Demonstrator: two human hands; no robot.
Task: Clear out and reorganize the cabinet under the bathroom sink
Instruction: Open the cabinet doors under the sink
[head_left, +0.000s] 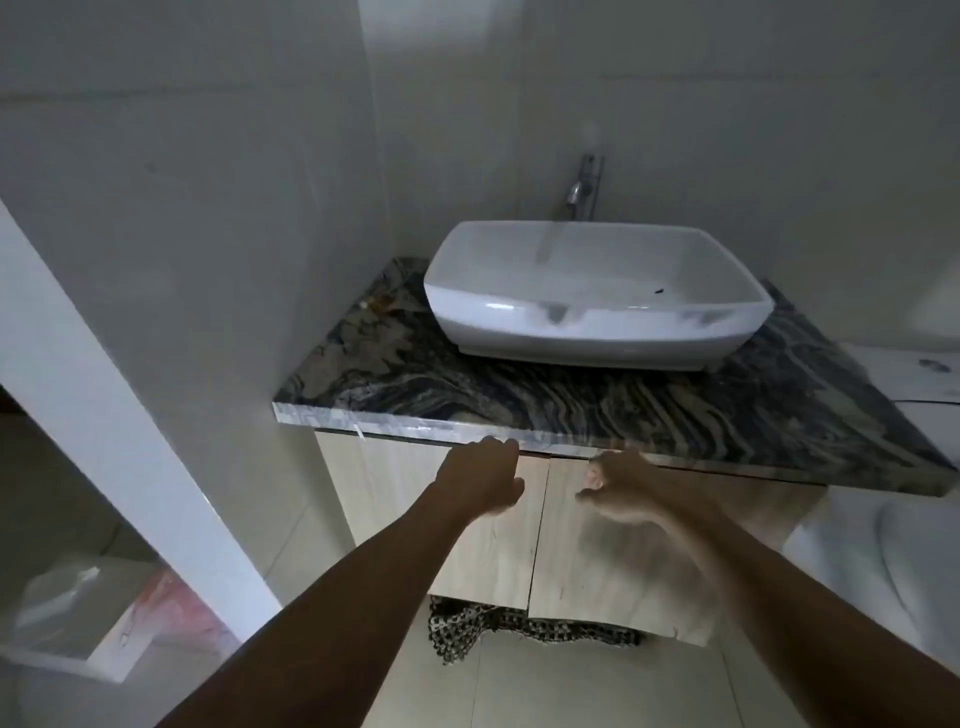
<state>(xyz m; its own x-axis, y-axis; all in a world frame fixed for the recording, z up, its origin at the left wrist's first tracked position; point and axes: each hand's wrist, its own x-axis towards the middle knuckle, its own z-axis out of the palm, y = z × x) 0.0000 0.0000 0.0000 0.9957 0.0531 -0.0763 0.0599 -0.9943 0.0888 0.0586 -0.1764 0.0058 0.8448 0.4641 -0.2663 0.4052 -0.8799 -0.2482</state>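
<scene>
Two bare arms of ours reach toward the pale wood-grain cabinet under the dark swirled marble surface. Our left hand sits at the top of the left cabinet door, fingers curled up at the door's upper edge just under the surface's lip; whether they actually grip the edge we cannot tell. Our right hand is blurred, at the top of the right cabinet door, fingers bent loosely with nothing visibly held. Both doors stand shut, meeting at a seam between our hands. At 12 o'clock from the hands a white rectangular ceramic basin rests on the surface, a chrome tap behind it. At 6 o'clock, a black-and-white patterned cloth pokes out beneath the doors.
</scene>
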